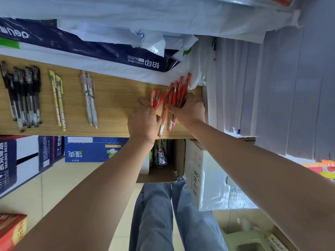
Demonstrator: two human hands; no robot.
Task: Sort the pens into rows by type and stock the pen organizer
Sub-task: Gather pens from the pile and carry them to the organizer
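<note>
Forearms (101, 178) reach from the near edge of the view, over the person's jeans (154, 214), toward the right end of a long wooden shelf (112, 91). A dark blue pack of paper (90, 49) lies along the shelf's far side, so the free strip for laying rows is narrow.

The right hand (190, 109) is cupped round a loose, fanned bunch of red pens (178, 91) at the far right, thumb against the bunch's left side and fingers curled over the top. Just to its left, the left hand (145, 116) has its fingers curled onto a couple more of them; one slants under it and another lies between the two hands, its tip at the near edge.

Further left, well apart, lie the sorted groups: black pens (23, 98) at the far left, then two yellow pens (59, 98), then two white pens (89, 100), all roughly pointing near to far. No organizer is in view.

The step appears to be squaring up the red group. It would go best by pressing the bunch together from both sides, turning every cap the same way, and drawing in the strays. The slanted one should be straightened first. The one at the near edge needs care, since it could roll off. A clear gap should be left toward the white pair.
</note>
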